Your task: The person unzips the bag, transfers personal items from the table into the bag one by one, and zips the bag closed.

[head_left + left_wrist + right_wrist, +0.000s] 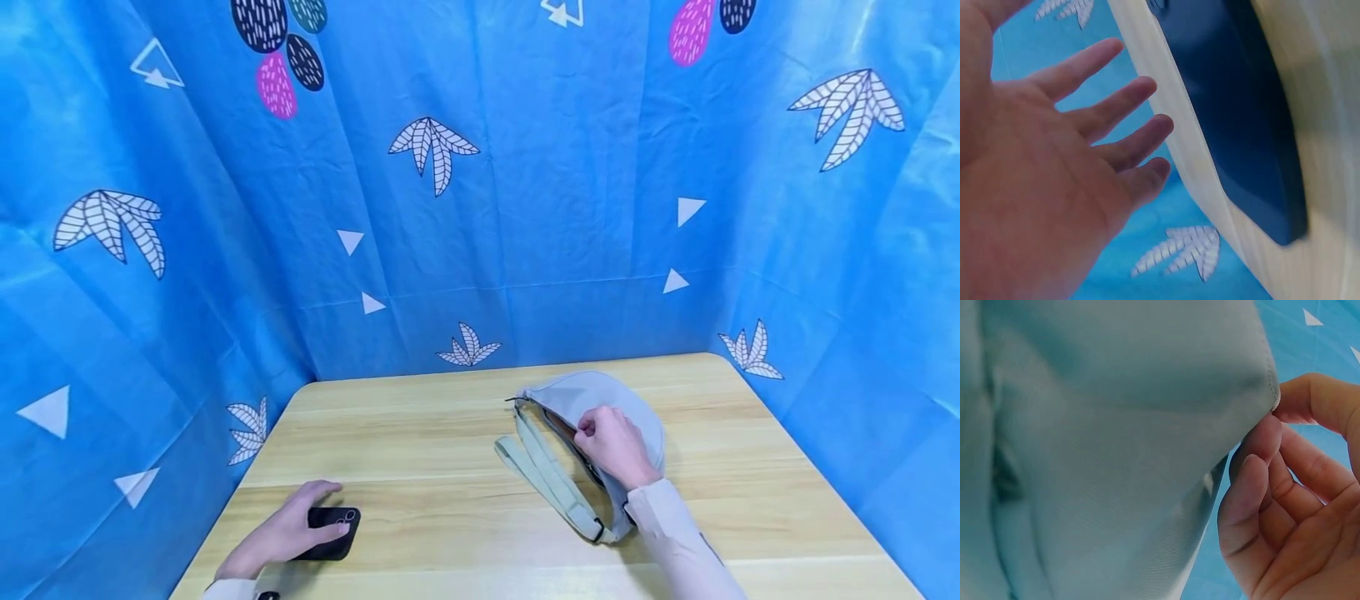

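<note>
A pale grey waist bag [596,393] lies at the right of the table with its long opening apart and its light strap [553,490] looped toward the front. My right hand [618,448] pinches the edge of that opening; in the right wrist view thumb and fingers [1254,487] meet at a corner of the grey fabric [1116,456]. A black smartphone [339,546], camera side up, lies at the front left. Over it hovers my left hand [281,529], fingers spread and apart from the phone [1229,106] in the left wrist view. The bag's contents are hidden.
The light wooden table [435,517] has rounded far corners. Blue patterned cloth [525,208] hangs behind it and along both sides, close to the table edges. A wide stretch of tabletop separates the phone from the bag.
</note>
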`<act>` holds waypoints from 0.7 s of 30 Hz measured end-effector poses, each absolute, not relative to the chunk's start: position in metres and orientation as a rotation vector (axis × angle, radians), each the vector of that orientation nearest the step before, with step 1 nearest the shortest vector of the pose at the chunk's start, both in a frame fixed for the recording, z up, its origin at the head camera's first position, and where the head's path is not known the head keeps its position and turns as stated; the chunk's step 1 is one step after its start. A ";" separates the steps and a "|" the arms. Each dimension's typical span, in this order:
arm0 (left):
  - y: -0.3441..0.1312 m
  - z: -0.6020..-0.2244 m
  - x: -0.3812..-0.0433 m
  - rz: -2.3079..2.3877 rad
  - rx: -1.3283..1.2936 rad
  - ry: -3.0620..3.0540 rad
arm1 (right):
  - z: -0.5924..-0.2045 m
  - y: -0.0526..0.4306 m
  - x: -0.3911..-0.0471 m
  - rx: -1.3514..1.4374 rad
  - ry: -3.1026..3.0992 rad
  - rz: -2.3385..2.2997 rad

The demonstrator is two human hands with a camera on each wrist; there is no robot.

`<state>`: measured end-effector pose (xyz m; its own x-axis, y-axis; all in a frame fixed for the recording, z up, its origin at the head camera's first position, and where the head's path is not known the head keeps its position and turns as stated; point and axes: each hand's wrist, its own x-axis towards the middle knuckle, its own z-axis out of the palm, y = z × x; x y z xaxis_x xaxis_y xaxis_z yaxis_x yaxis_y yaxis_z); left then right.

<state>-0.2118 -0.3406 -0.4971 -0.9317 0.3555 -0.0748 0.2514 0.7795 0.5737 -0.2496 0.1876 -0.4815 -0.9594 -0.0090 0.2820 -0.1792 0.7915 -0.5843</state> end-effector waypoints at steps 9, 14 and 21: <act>-0.367 -0.500 -0.206 0.762 0.517 2.731 | -0.483 0.188 -0.250 0.165 -2.722 0.932; -0.373 -0.503 -0.209 0.773 0.487 2.709 | -0.483 0.188 -0.250 0.166 -2.711 0.925; -0.374 -0.506 -0.213 0.728 0.406 2.760 | -0.483 0.189 -0.250 0.170 -2.703 0.916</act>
<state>-0.2130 -0.3743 -0.5059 -0.9277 0.3298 -0.1750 0.2005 0.8355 0.5116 -0.2503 0.1887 -0.4830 -0.9534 -0.0210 0.3008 -0.1996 0.7918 -0.5772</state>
